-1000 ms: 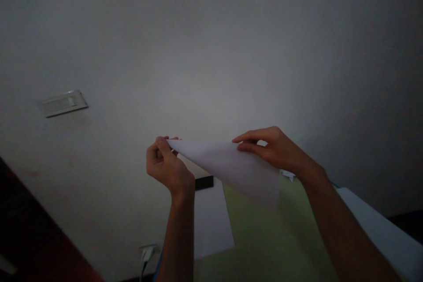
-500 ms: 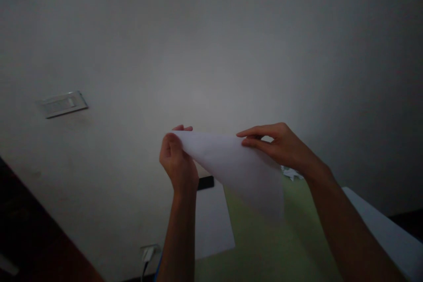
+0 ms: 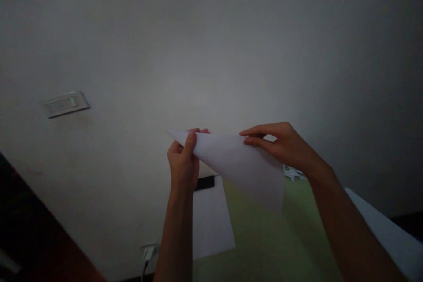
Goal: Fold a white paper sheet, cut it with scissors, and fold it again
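Both hands hold up a white sheet of paper (image 3: 238, 167), folded to a pointed shape with its tip at the left. My left hand (image 3: 185, 156) is closed on the narrow end, thumb on the near face and fingers behind; the tip sticks out past it. My right hand (image 3: 276, 141) pinches the top edge between thumb and fingertips, towards the right. The wide end hangs down to the right over a green tabletop (image 3: 261, 251).
White paper (image 3: 213, 224) lies on the table below my left hand, with a dark object (image 3: 205, 183) at its top. Crumpled or cut white pieces (image 3: 293, 174) lie behind my right wrist. A white board-like surface (image 3: 380, 224) is at right. A plug (image 3: 148, 253) sits in the wall.
My left hand has slid right along the paper, from its tip inwards, so the pointed tip now shows. The right hand keeps its pinch, nearly still.
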A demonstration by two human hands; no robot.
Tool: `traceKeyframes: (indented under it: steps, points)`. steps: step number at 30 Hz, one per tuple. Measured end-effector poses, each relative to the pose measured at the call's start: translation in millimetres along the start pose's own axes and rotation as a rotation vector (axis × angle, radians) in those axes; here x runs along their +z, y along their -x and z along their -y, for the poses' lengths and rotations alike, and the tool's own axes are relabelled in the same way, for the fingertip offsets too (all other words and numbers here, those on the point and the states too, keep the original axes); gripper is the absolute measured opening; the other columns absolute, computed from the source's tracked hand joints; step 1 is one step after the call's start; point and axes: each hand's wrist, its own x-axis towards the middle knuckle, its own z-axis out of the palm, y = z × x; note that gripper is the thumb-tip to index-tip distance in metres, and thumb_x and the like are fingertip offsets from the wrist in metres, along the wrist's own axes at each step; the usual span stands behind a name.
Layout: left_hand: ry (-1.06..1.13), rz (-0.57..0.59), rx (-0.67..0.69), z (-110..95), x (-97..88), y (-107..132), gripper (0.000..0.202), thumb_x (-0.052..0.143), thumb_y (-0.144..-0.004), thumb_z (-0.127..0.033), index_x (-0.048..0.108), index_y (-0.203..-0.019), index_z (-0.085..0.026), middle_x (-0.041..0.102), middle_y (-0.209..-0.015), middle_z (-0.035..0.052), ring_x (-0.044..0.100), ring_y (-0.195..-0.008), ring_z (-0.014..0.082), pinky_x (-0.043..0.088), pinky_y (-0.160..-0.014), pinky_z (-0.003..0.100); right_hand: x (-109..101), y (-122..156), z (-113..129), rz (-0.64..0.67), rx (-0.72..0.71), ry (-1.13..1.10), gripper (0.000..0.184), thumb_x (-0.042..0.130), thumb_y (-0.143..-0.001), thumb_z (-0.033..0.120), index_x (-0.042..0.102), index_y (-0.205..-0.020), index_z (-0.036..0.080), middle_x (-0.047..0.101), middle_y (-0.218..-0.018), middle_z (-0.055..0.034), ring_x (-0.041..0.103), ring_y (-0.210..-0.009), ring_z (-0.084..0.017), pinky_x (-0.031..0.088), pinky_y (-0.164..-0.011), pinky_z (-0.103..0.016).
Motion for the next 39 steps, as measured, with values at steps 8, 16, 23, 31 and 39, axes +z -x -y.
traceKeyframes:
  steps: [8, 16, 23, 31, 39]
  points:
    - [0.013, -0.049, 0.027, -0.5, 2.1, 0.0, 0.037, 0.095, -0.071, -0.044, 0.075, -0.084, -0.016, 0.081, -0.085, 0.0102, 0.075, -0.081, 0.0204, 0.057, -0.080, 0.034, 0.1, 0.8, -1.0, 0.014, 0.011, -0.021, 0.016, 0.073, -0.094, 0.030, 0.086, -0.103, 0.027, 0.086, -0.106, -0.0025, 0.080, -0.098, -0.025, 0.063, -0.083, -0.034]
    - [-0.034, -0.055, 0.050, -2.7, 3.5, 0.6, 0.042, 0.092, -0.074, -0.051, 0.075, -0.085, -0.015, 0.081, -0.085, 0.0121, 0.078, -0.085, 0.0248, 0.059, -0.085, 0.039, -1.5, 1.0, -0.4, 0.027, 0.011, 0.012, 0.015, 0.073, -0.094, 0.030, 0.086, -0.101, 0.027, 0.086, -0.103, -0.0030, 0.080, -0.093, -0.025, 0.062, -0.081, -0.034]
    - [-0.004, -0.077, 0.087, 0.7, 0.6, -1.9, 0.050, 0.087, -0.078, -0.062, 0.077, -0.083, -0.013, 0.081, -0.083, 0.0120, 0.080, -0.084, 0.0234, 0.062, -0.081, 0.034, -2.6, 1.9, -4.6, 0.037, -0.004, 0.064, 0.015, 0.071, -0.095, 0.031, 0.086, -0.099, 0.026, 0.086, -0.101, -0.0026, 0.080, -0.091, -0.023, 0.061, -0.072, -0.031]
    - [-0.060, -0.131, 0.139, 1.1, -2.6, -5.1, 0.045, 0.087, -0.079, -0.058, 0.074, -0.078, -0.015, 0.079, -0.077, 0.0082, 0.079, -0.077, 0.0204, 0.061, -0.071, 0.029, -3.8, 3.2, -7.6, 0.068, 0.028, 0.024, 0.013, 0.073, -0.095, 0.028, 0.085, -0.099, 0.026, 0.086, -0.098, -0.0004, 0.079, -0.090, -0.020, 0.058, -0.068, -0.027]
    - [-0.046, -0.176, 0.144, -2.2, -0.1, -3.6, 0.042, 0.092, -0.074, -0.054, 0.075, -0.074, -0.015, 0.077, -0.073, 0.0055, 0.078, -0.073, 0.0191, 0.060, -0.067, 0.027, -4.0, 4.4, -7.6, 0.097, 0.073, -0.012, 0.013, 0.074, -0.093, 0.031, 0.086, -0.098, 0.026, 0.085, -0.093, -0.0018, 0.079, -0.086, -0.021, 0.057, -0.066, -0.027]
